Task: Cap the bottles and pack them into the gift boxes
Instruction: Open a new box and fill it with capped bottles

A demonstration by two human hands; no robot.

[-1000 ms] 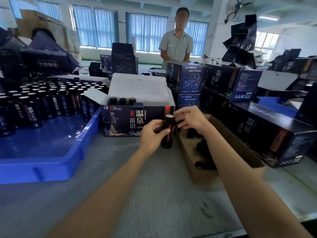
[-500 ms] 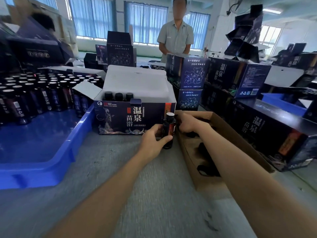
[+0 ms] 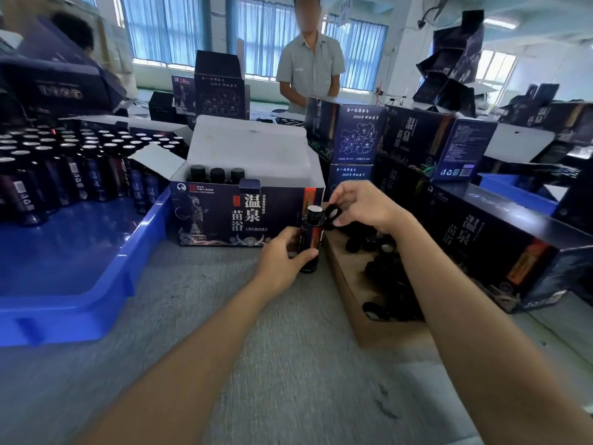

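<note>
Head view: the right hand [image 3: 362,203], now out of the carton [image 3: 353,316], pinches 1 cap [image 3: 332,215] beside the neck of the bottle [image 3: 310,239], which the left hand [image 3: 282,261] grips upright on the tabletop before the gift box [image 3: 224,220], so capping can begin.

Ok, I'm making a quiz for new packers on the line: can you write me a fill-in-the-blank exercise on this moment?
1. The left hand grips a bottle that stands on the ___.
2. The right hand pinches a black ___ beside the bottle's mouth.
3. The open gift box holds ___ capped bottles.
4. Many more bottles stand in a ___ plastic tray.
Missing words: table, cap, three, blue.
</note>
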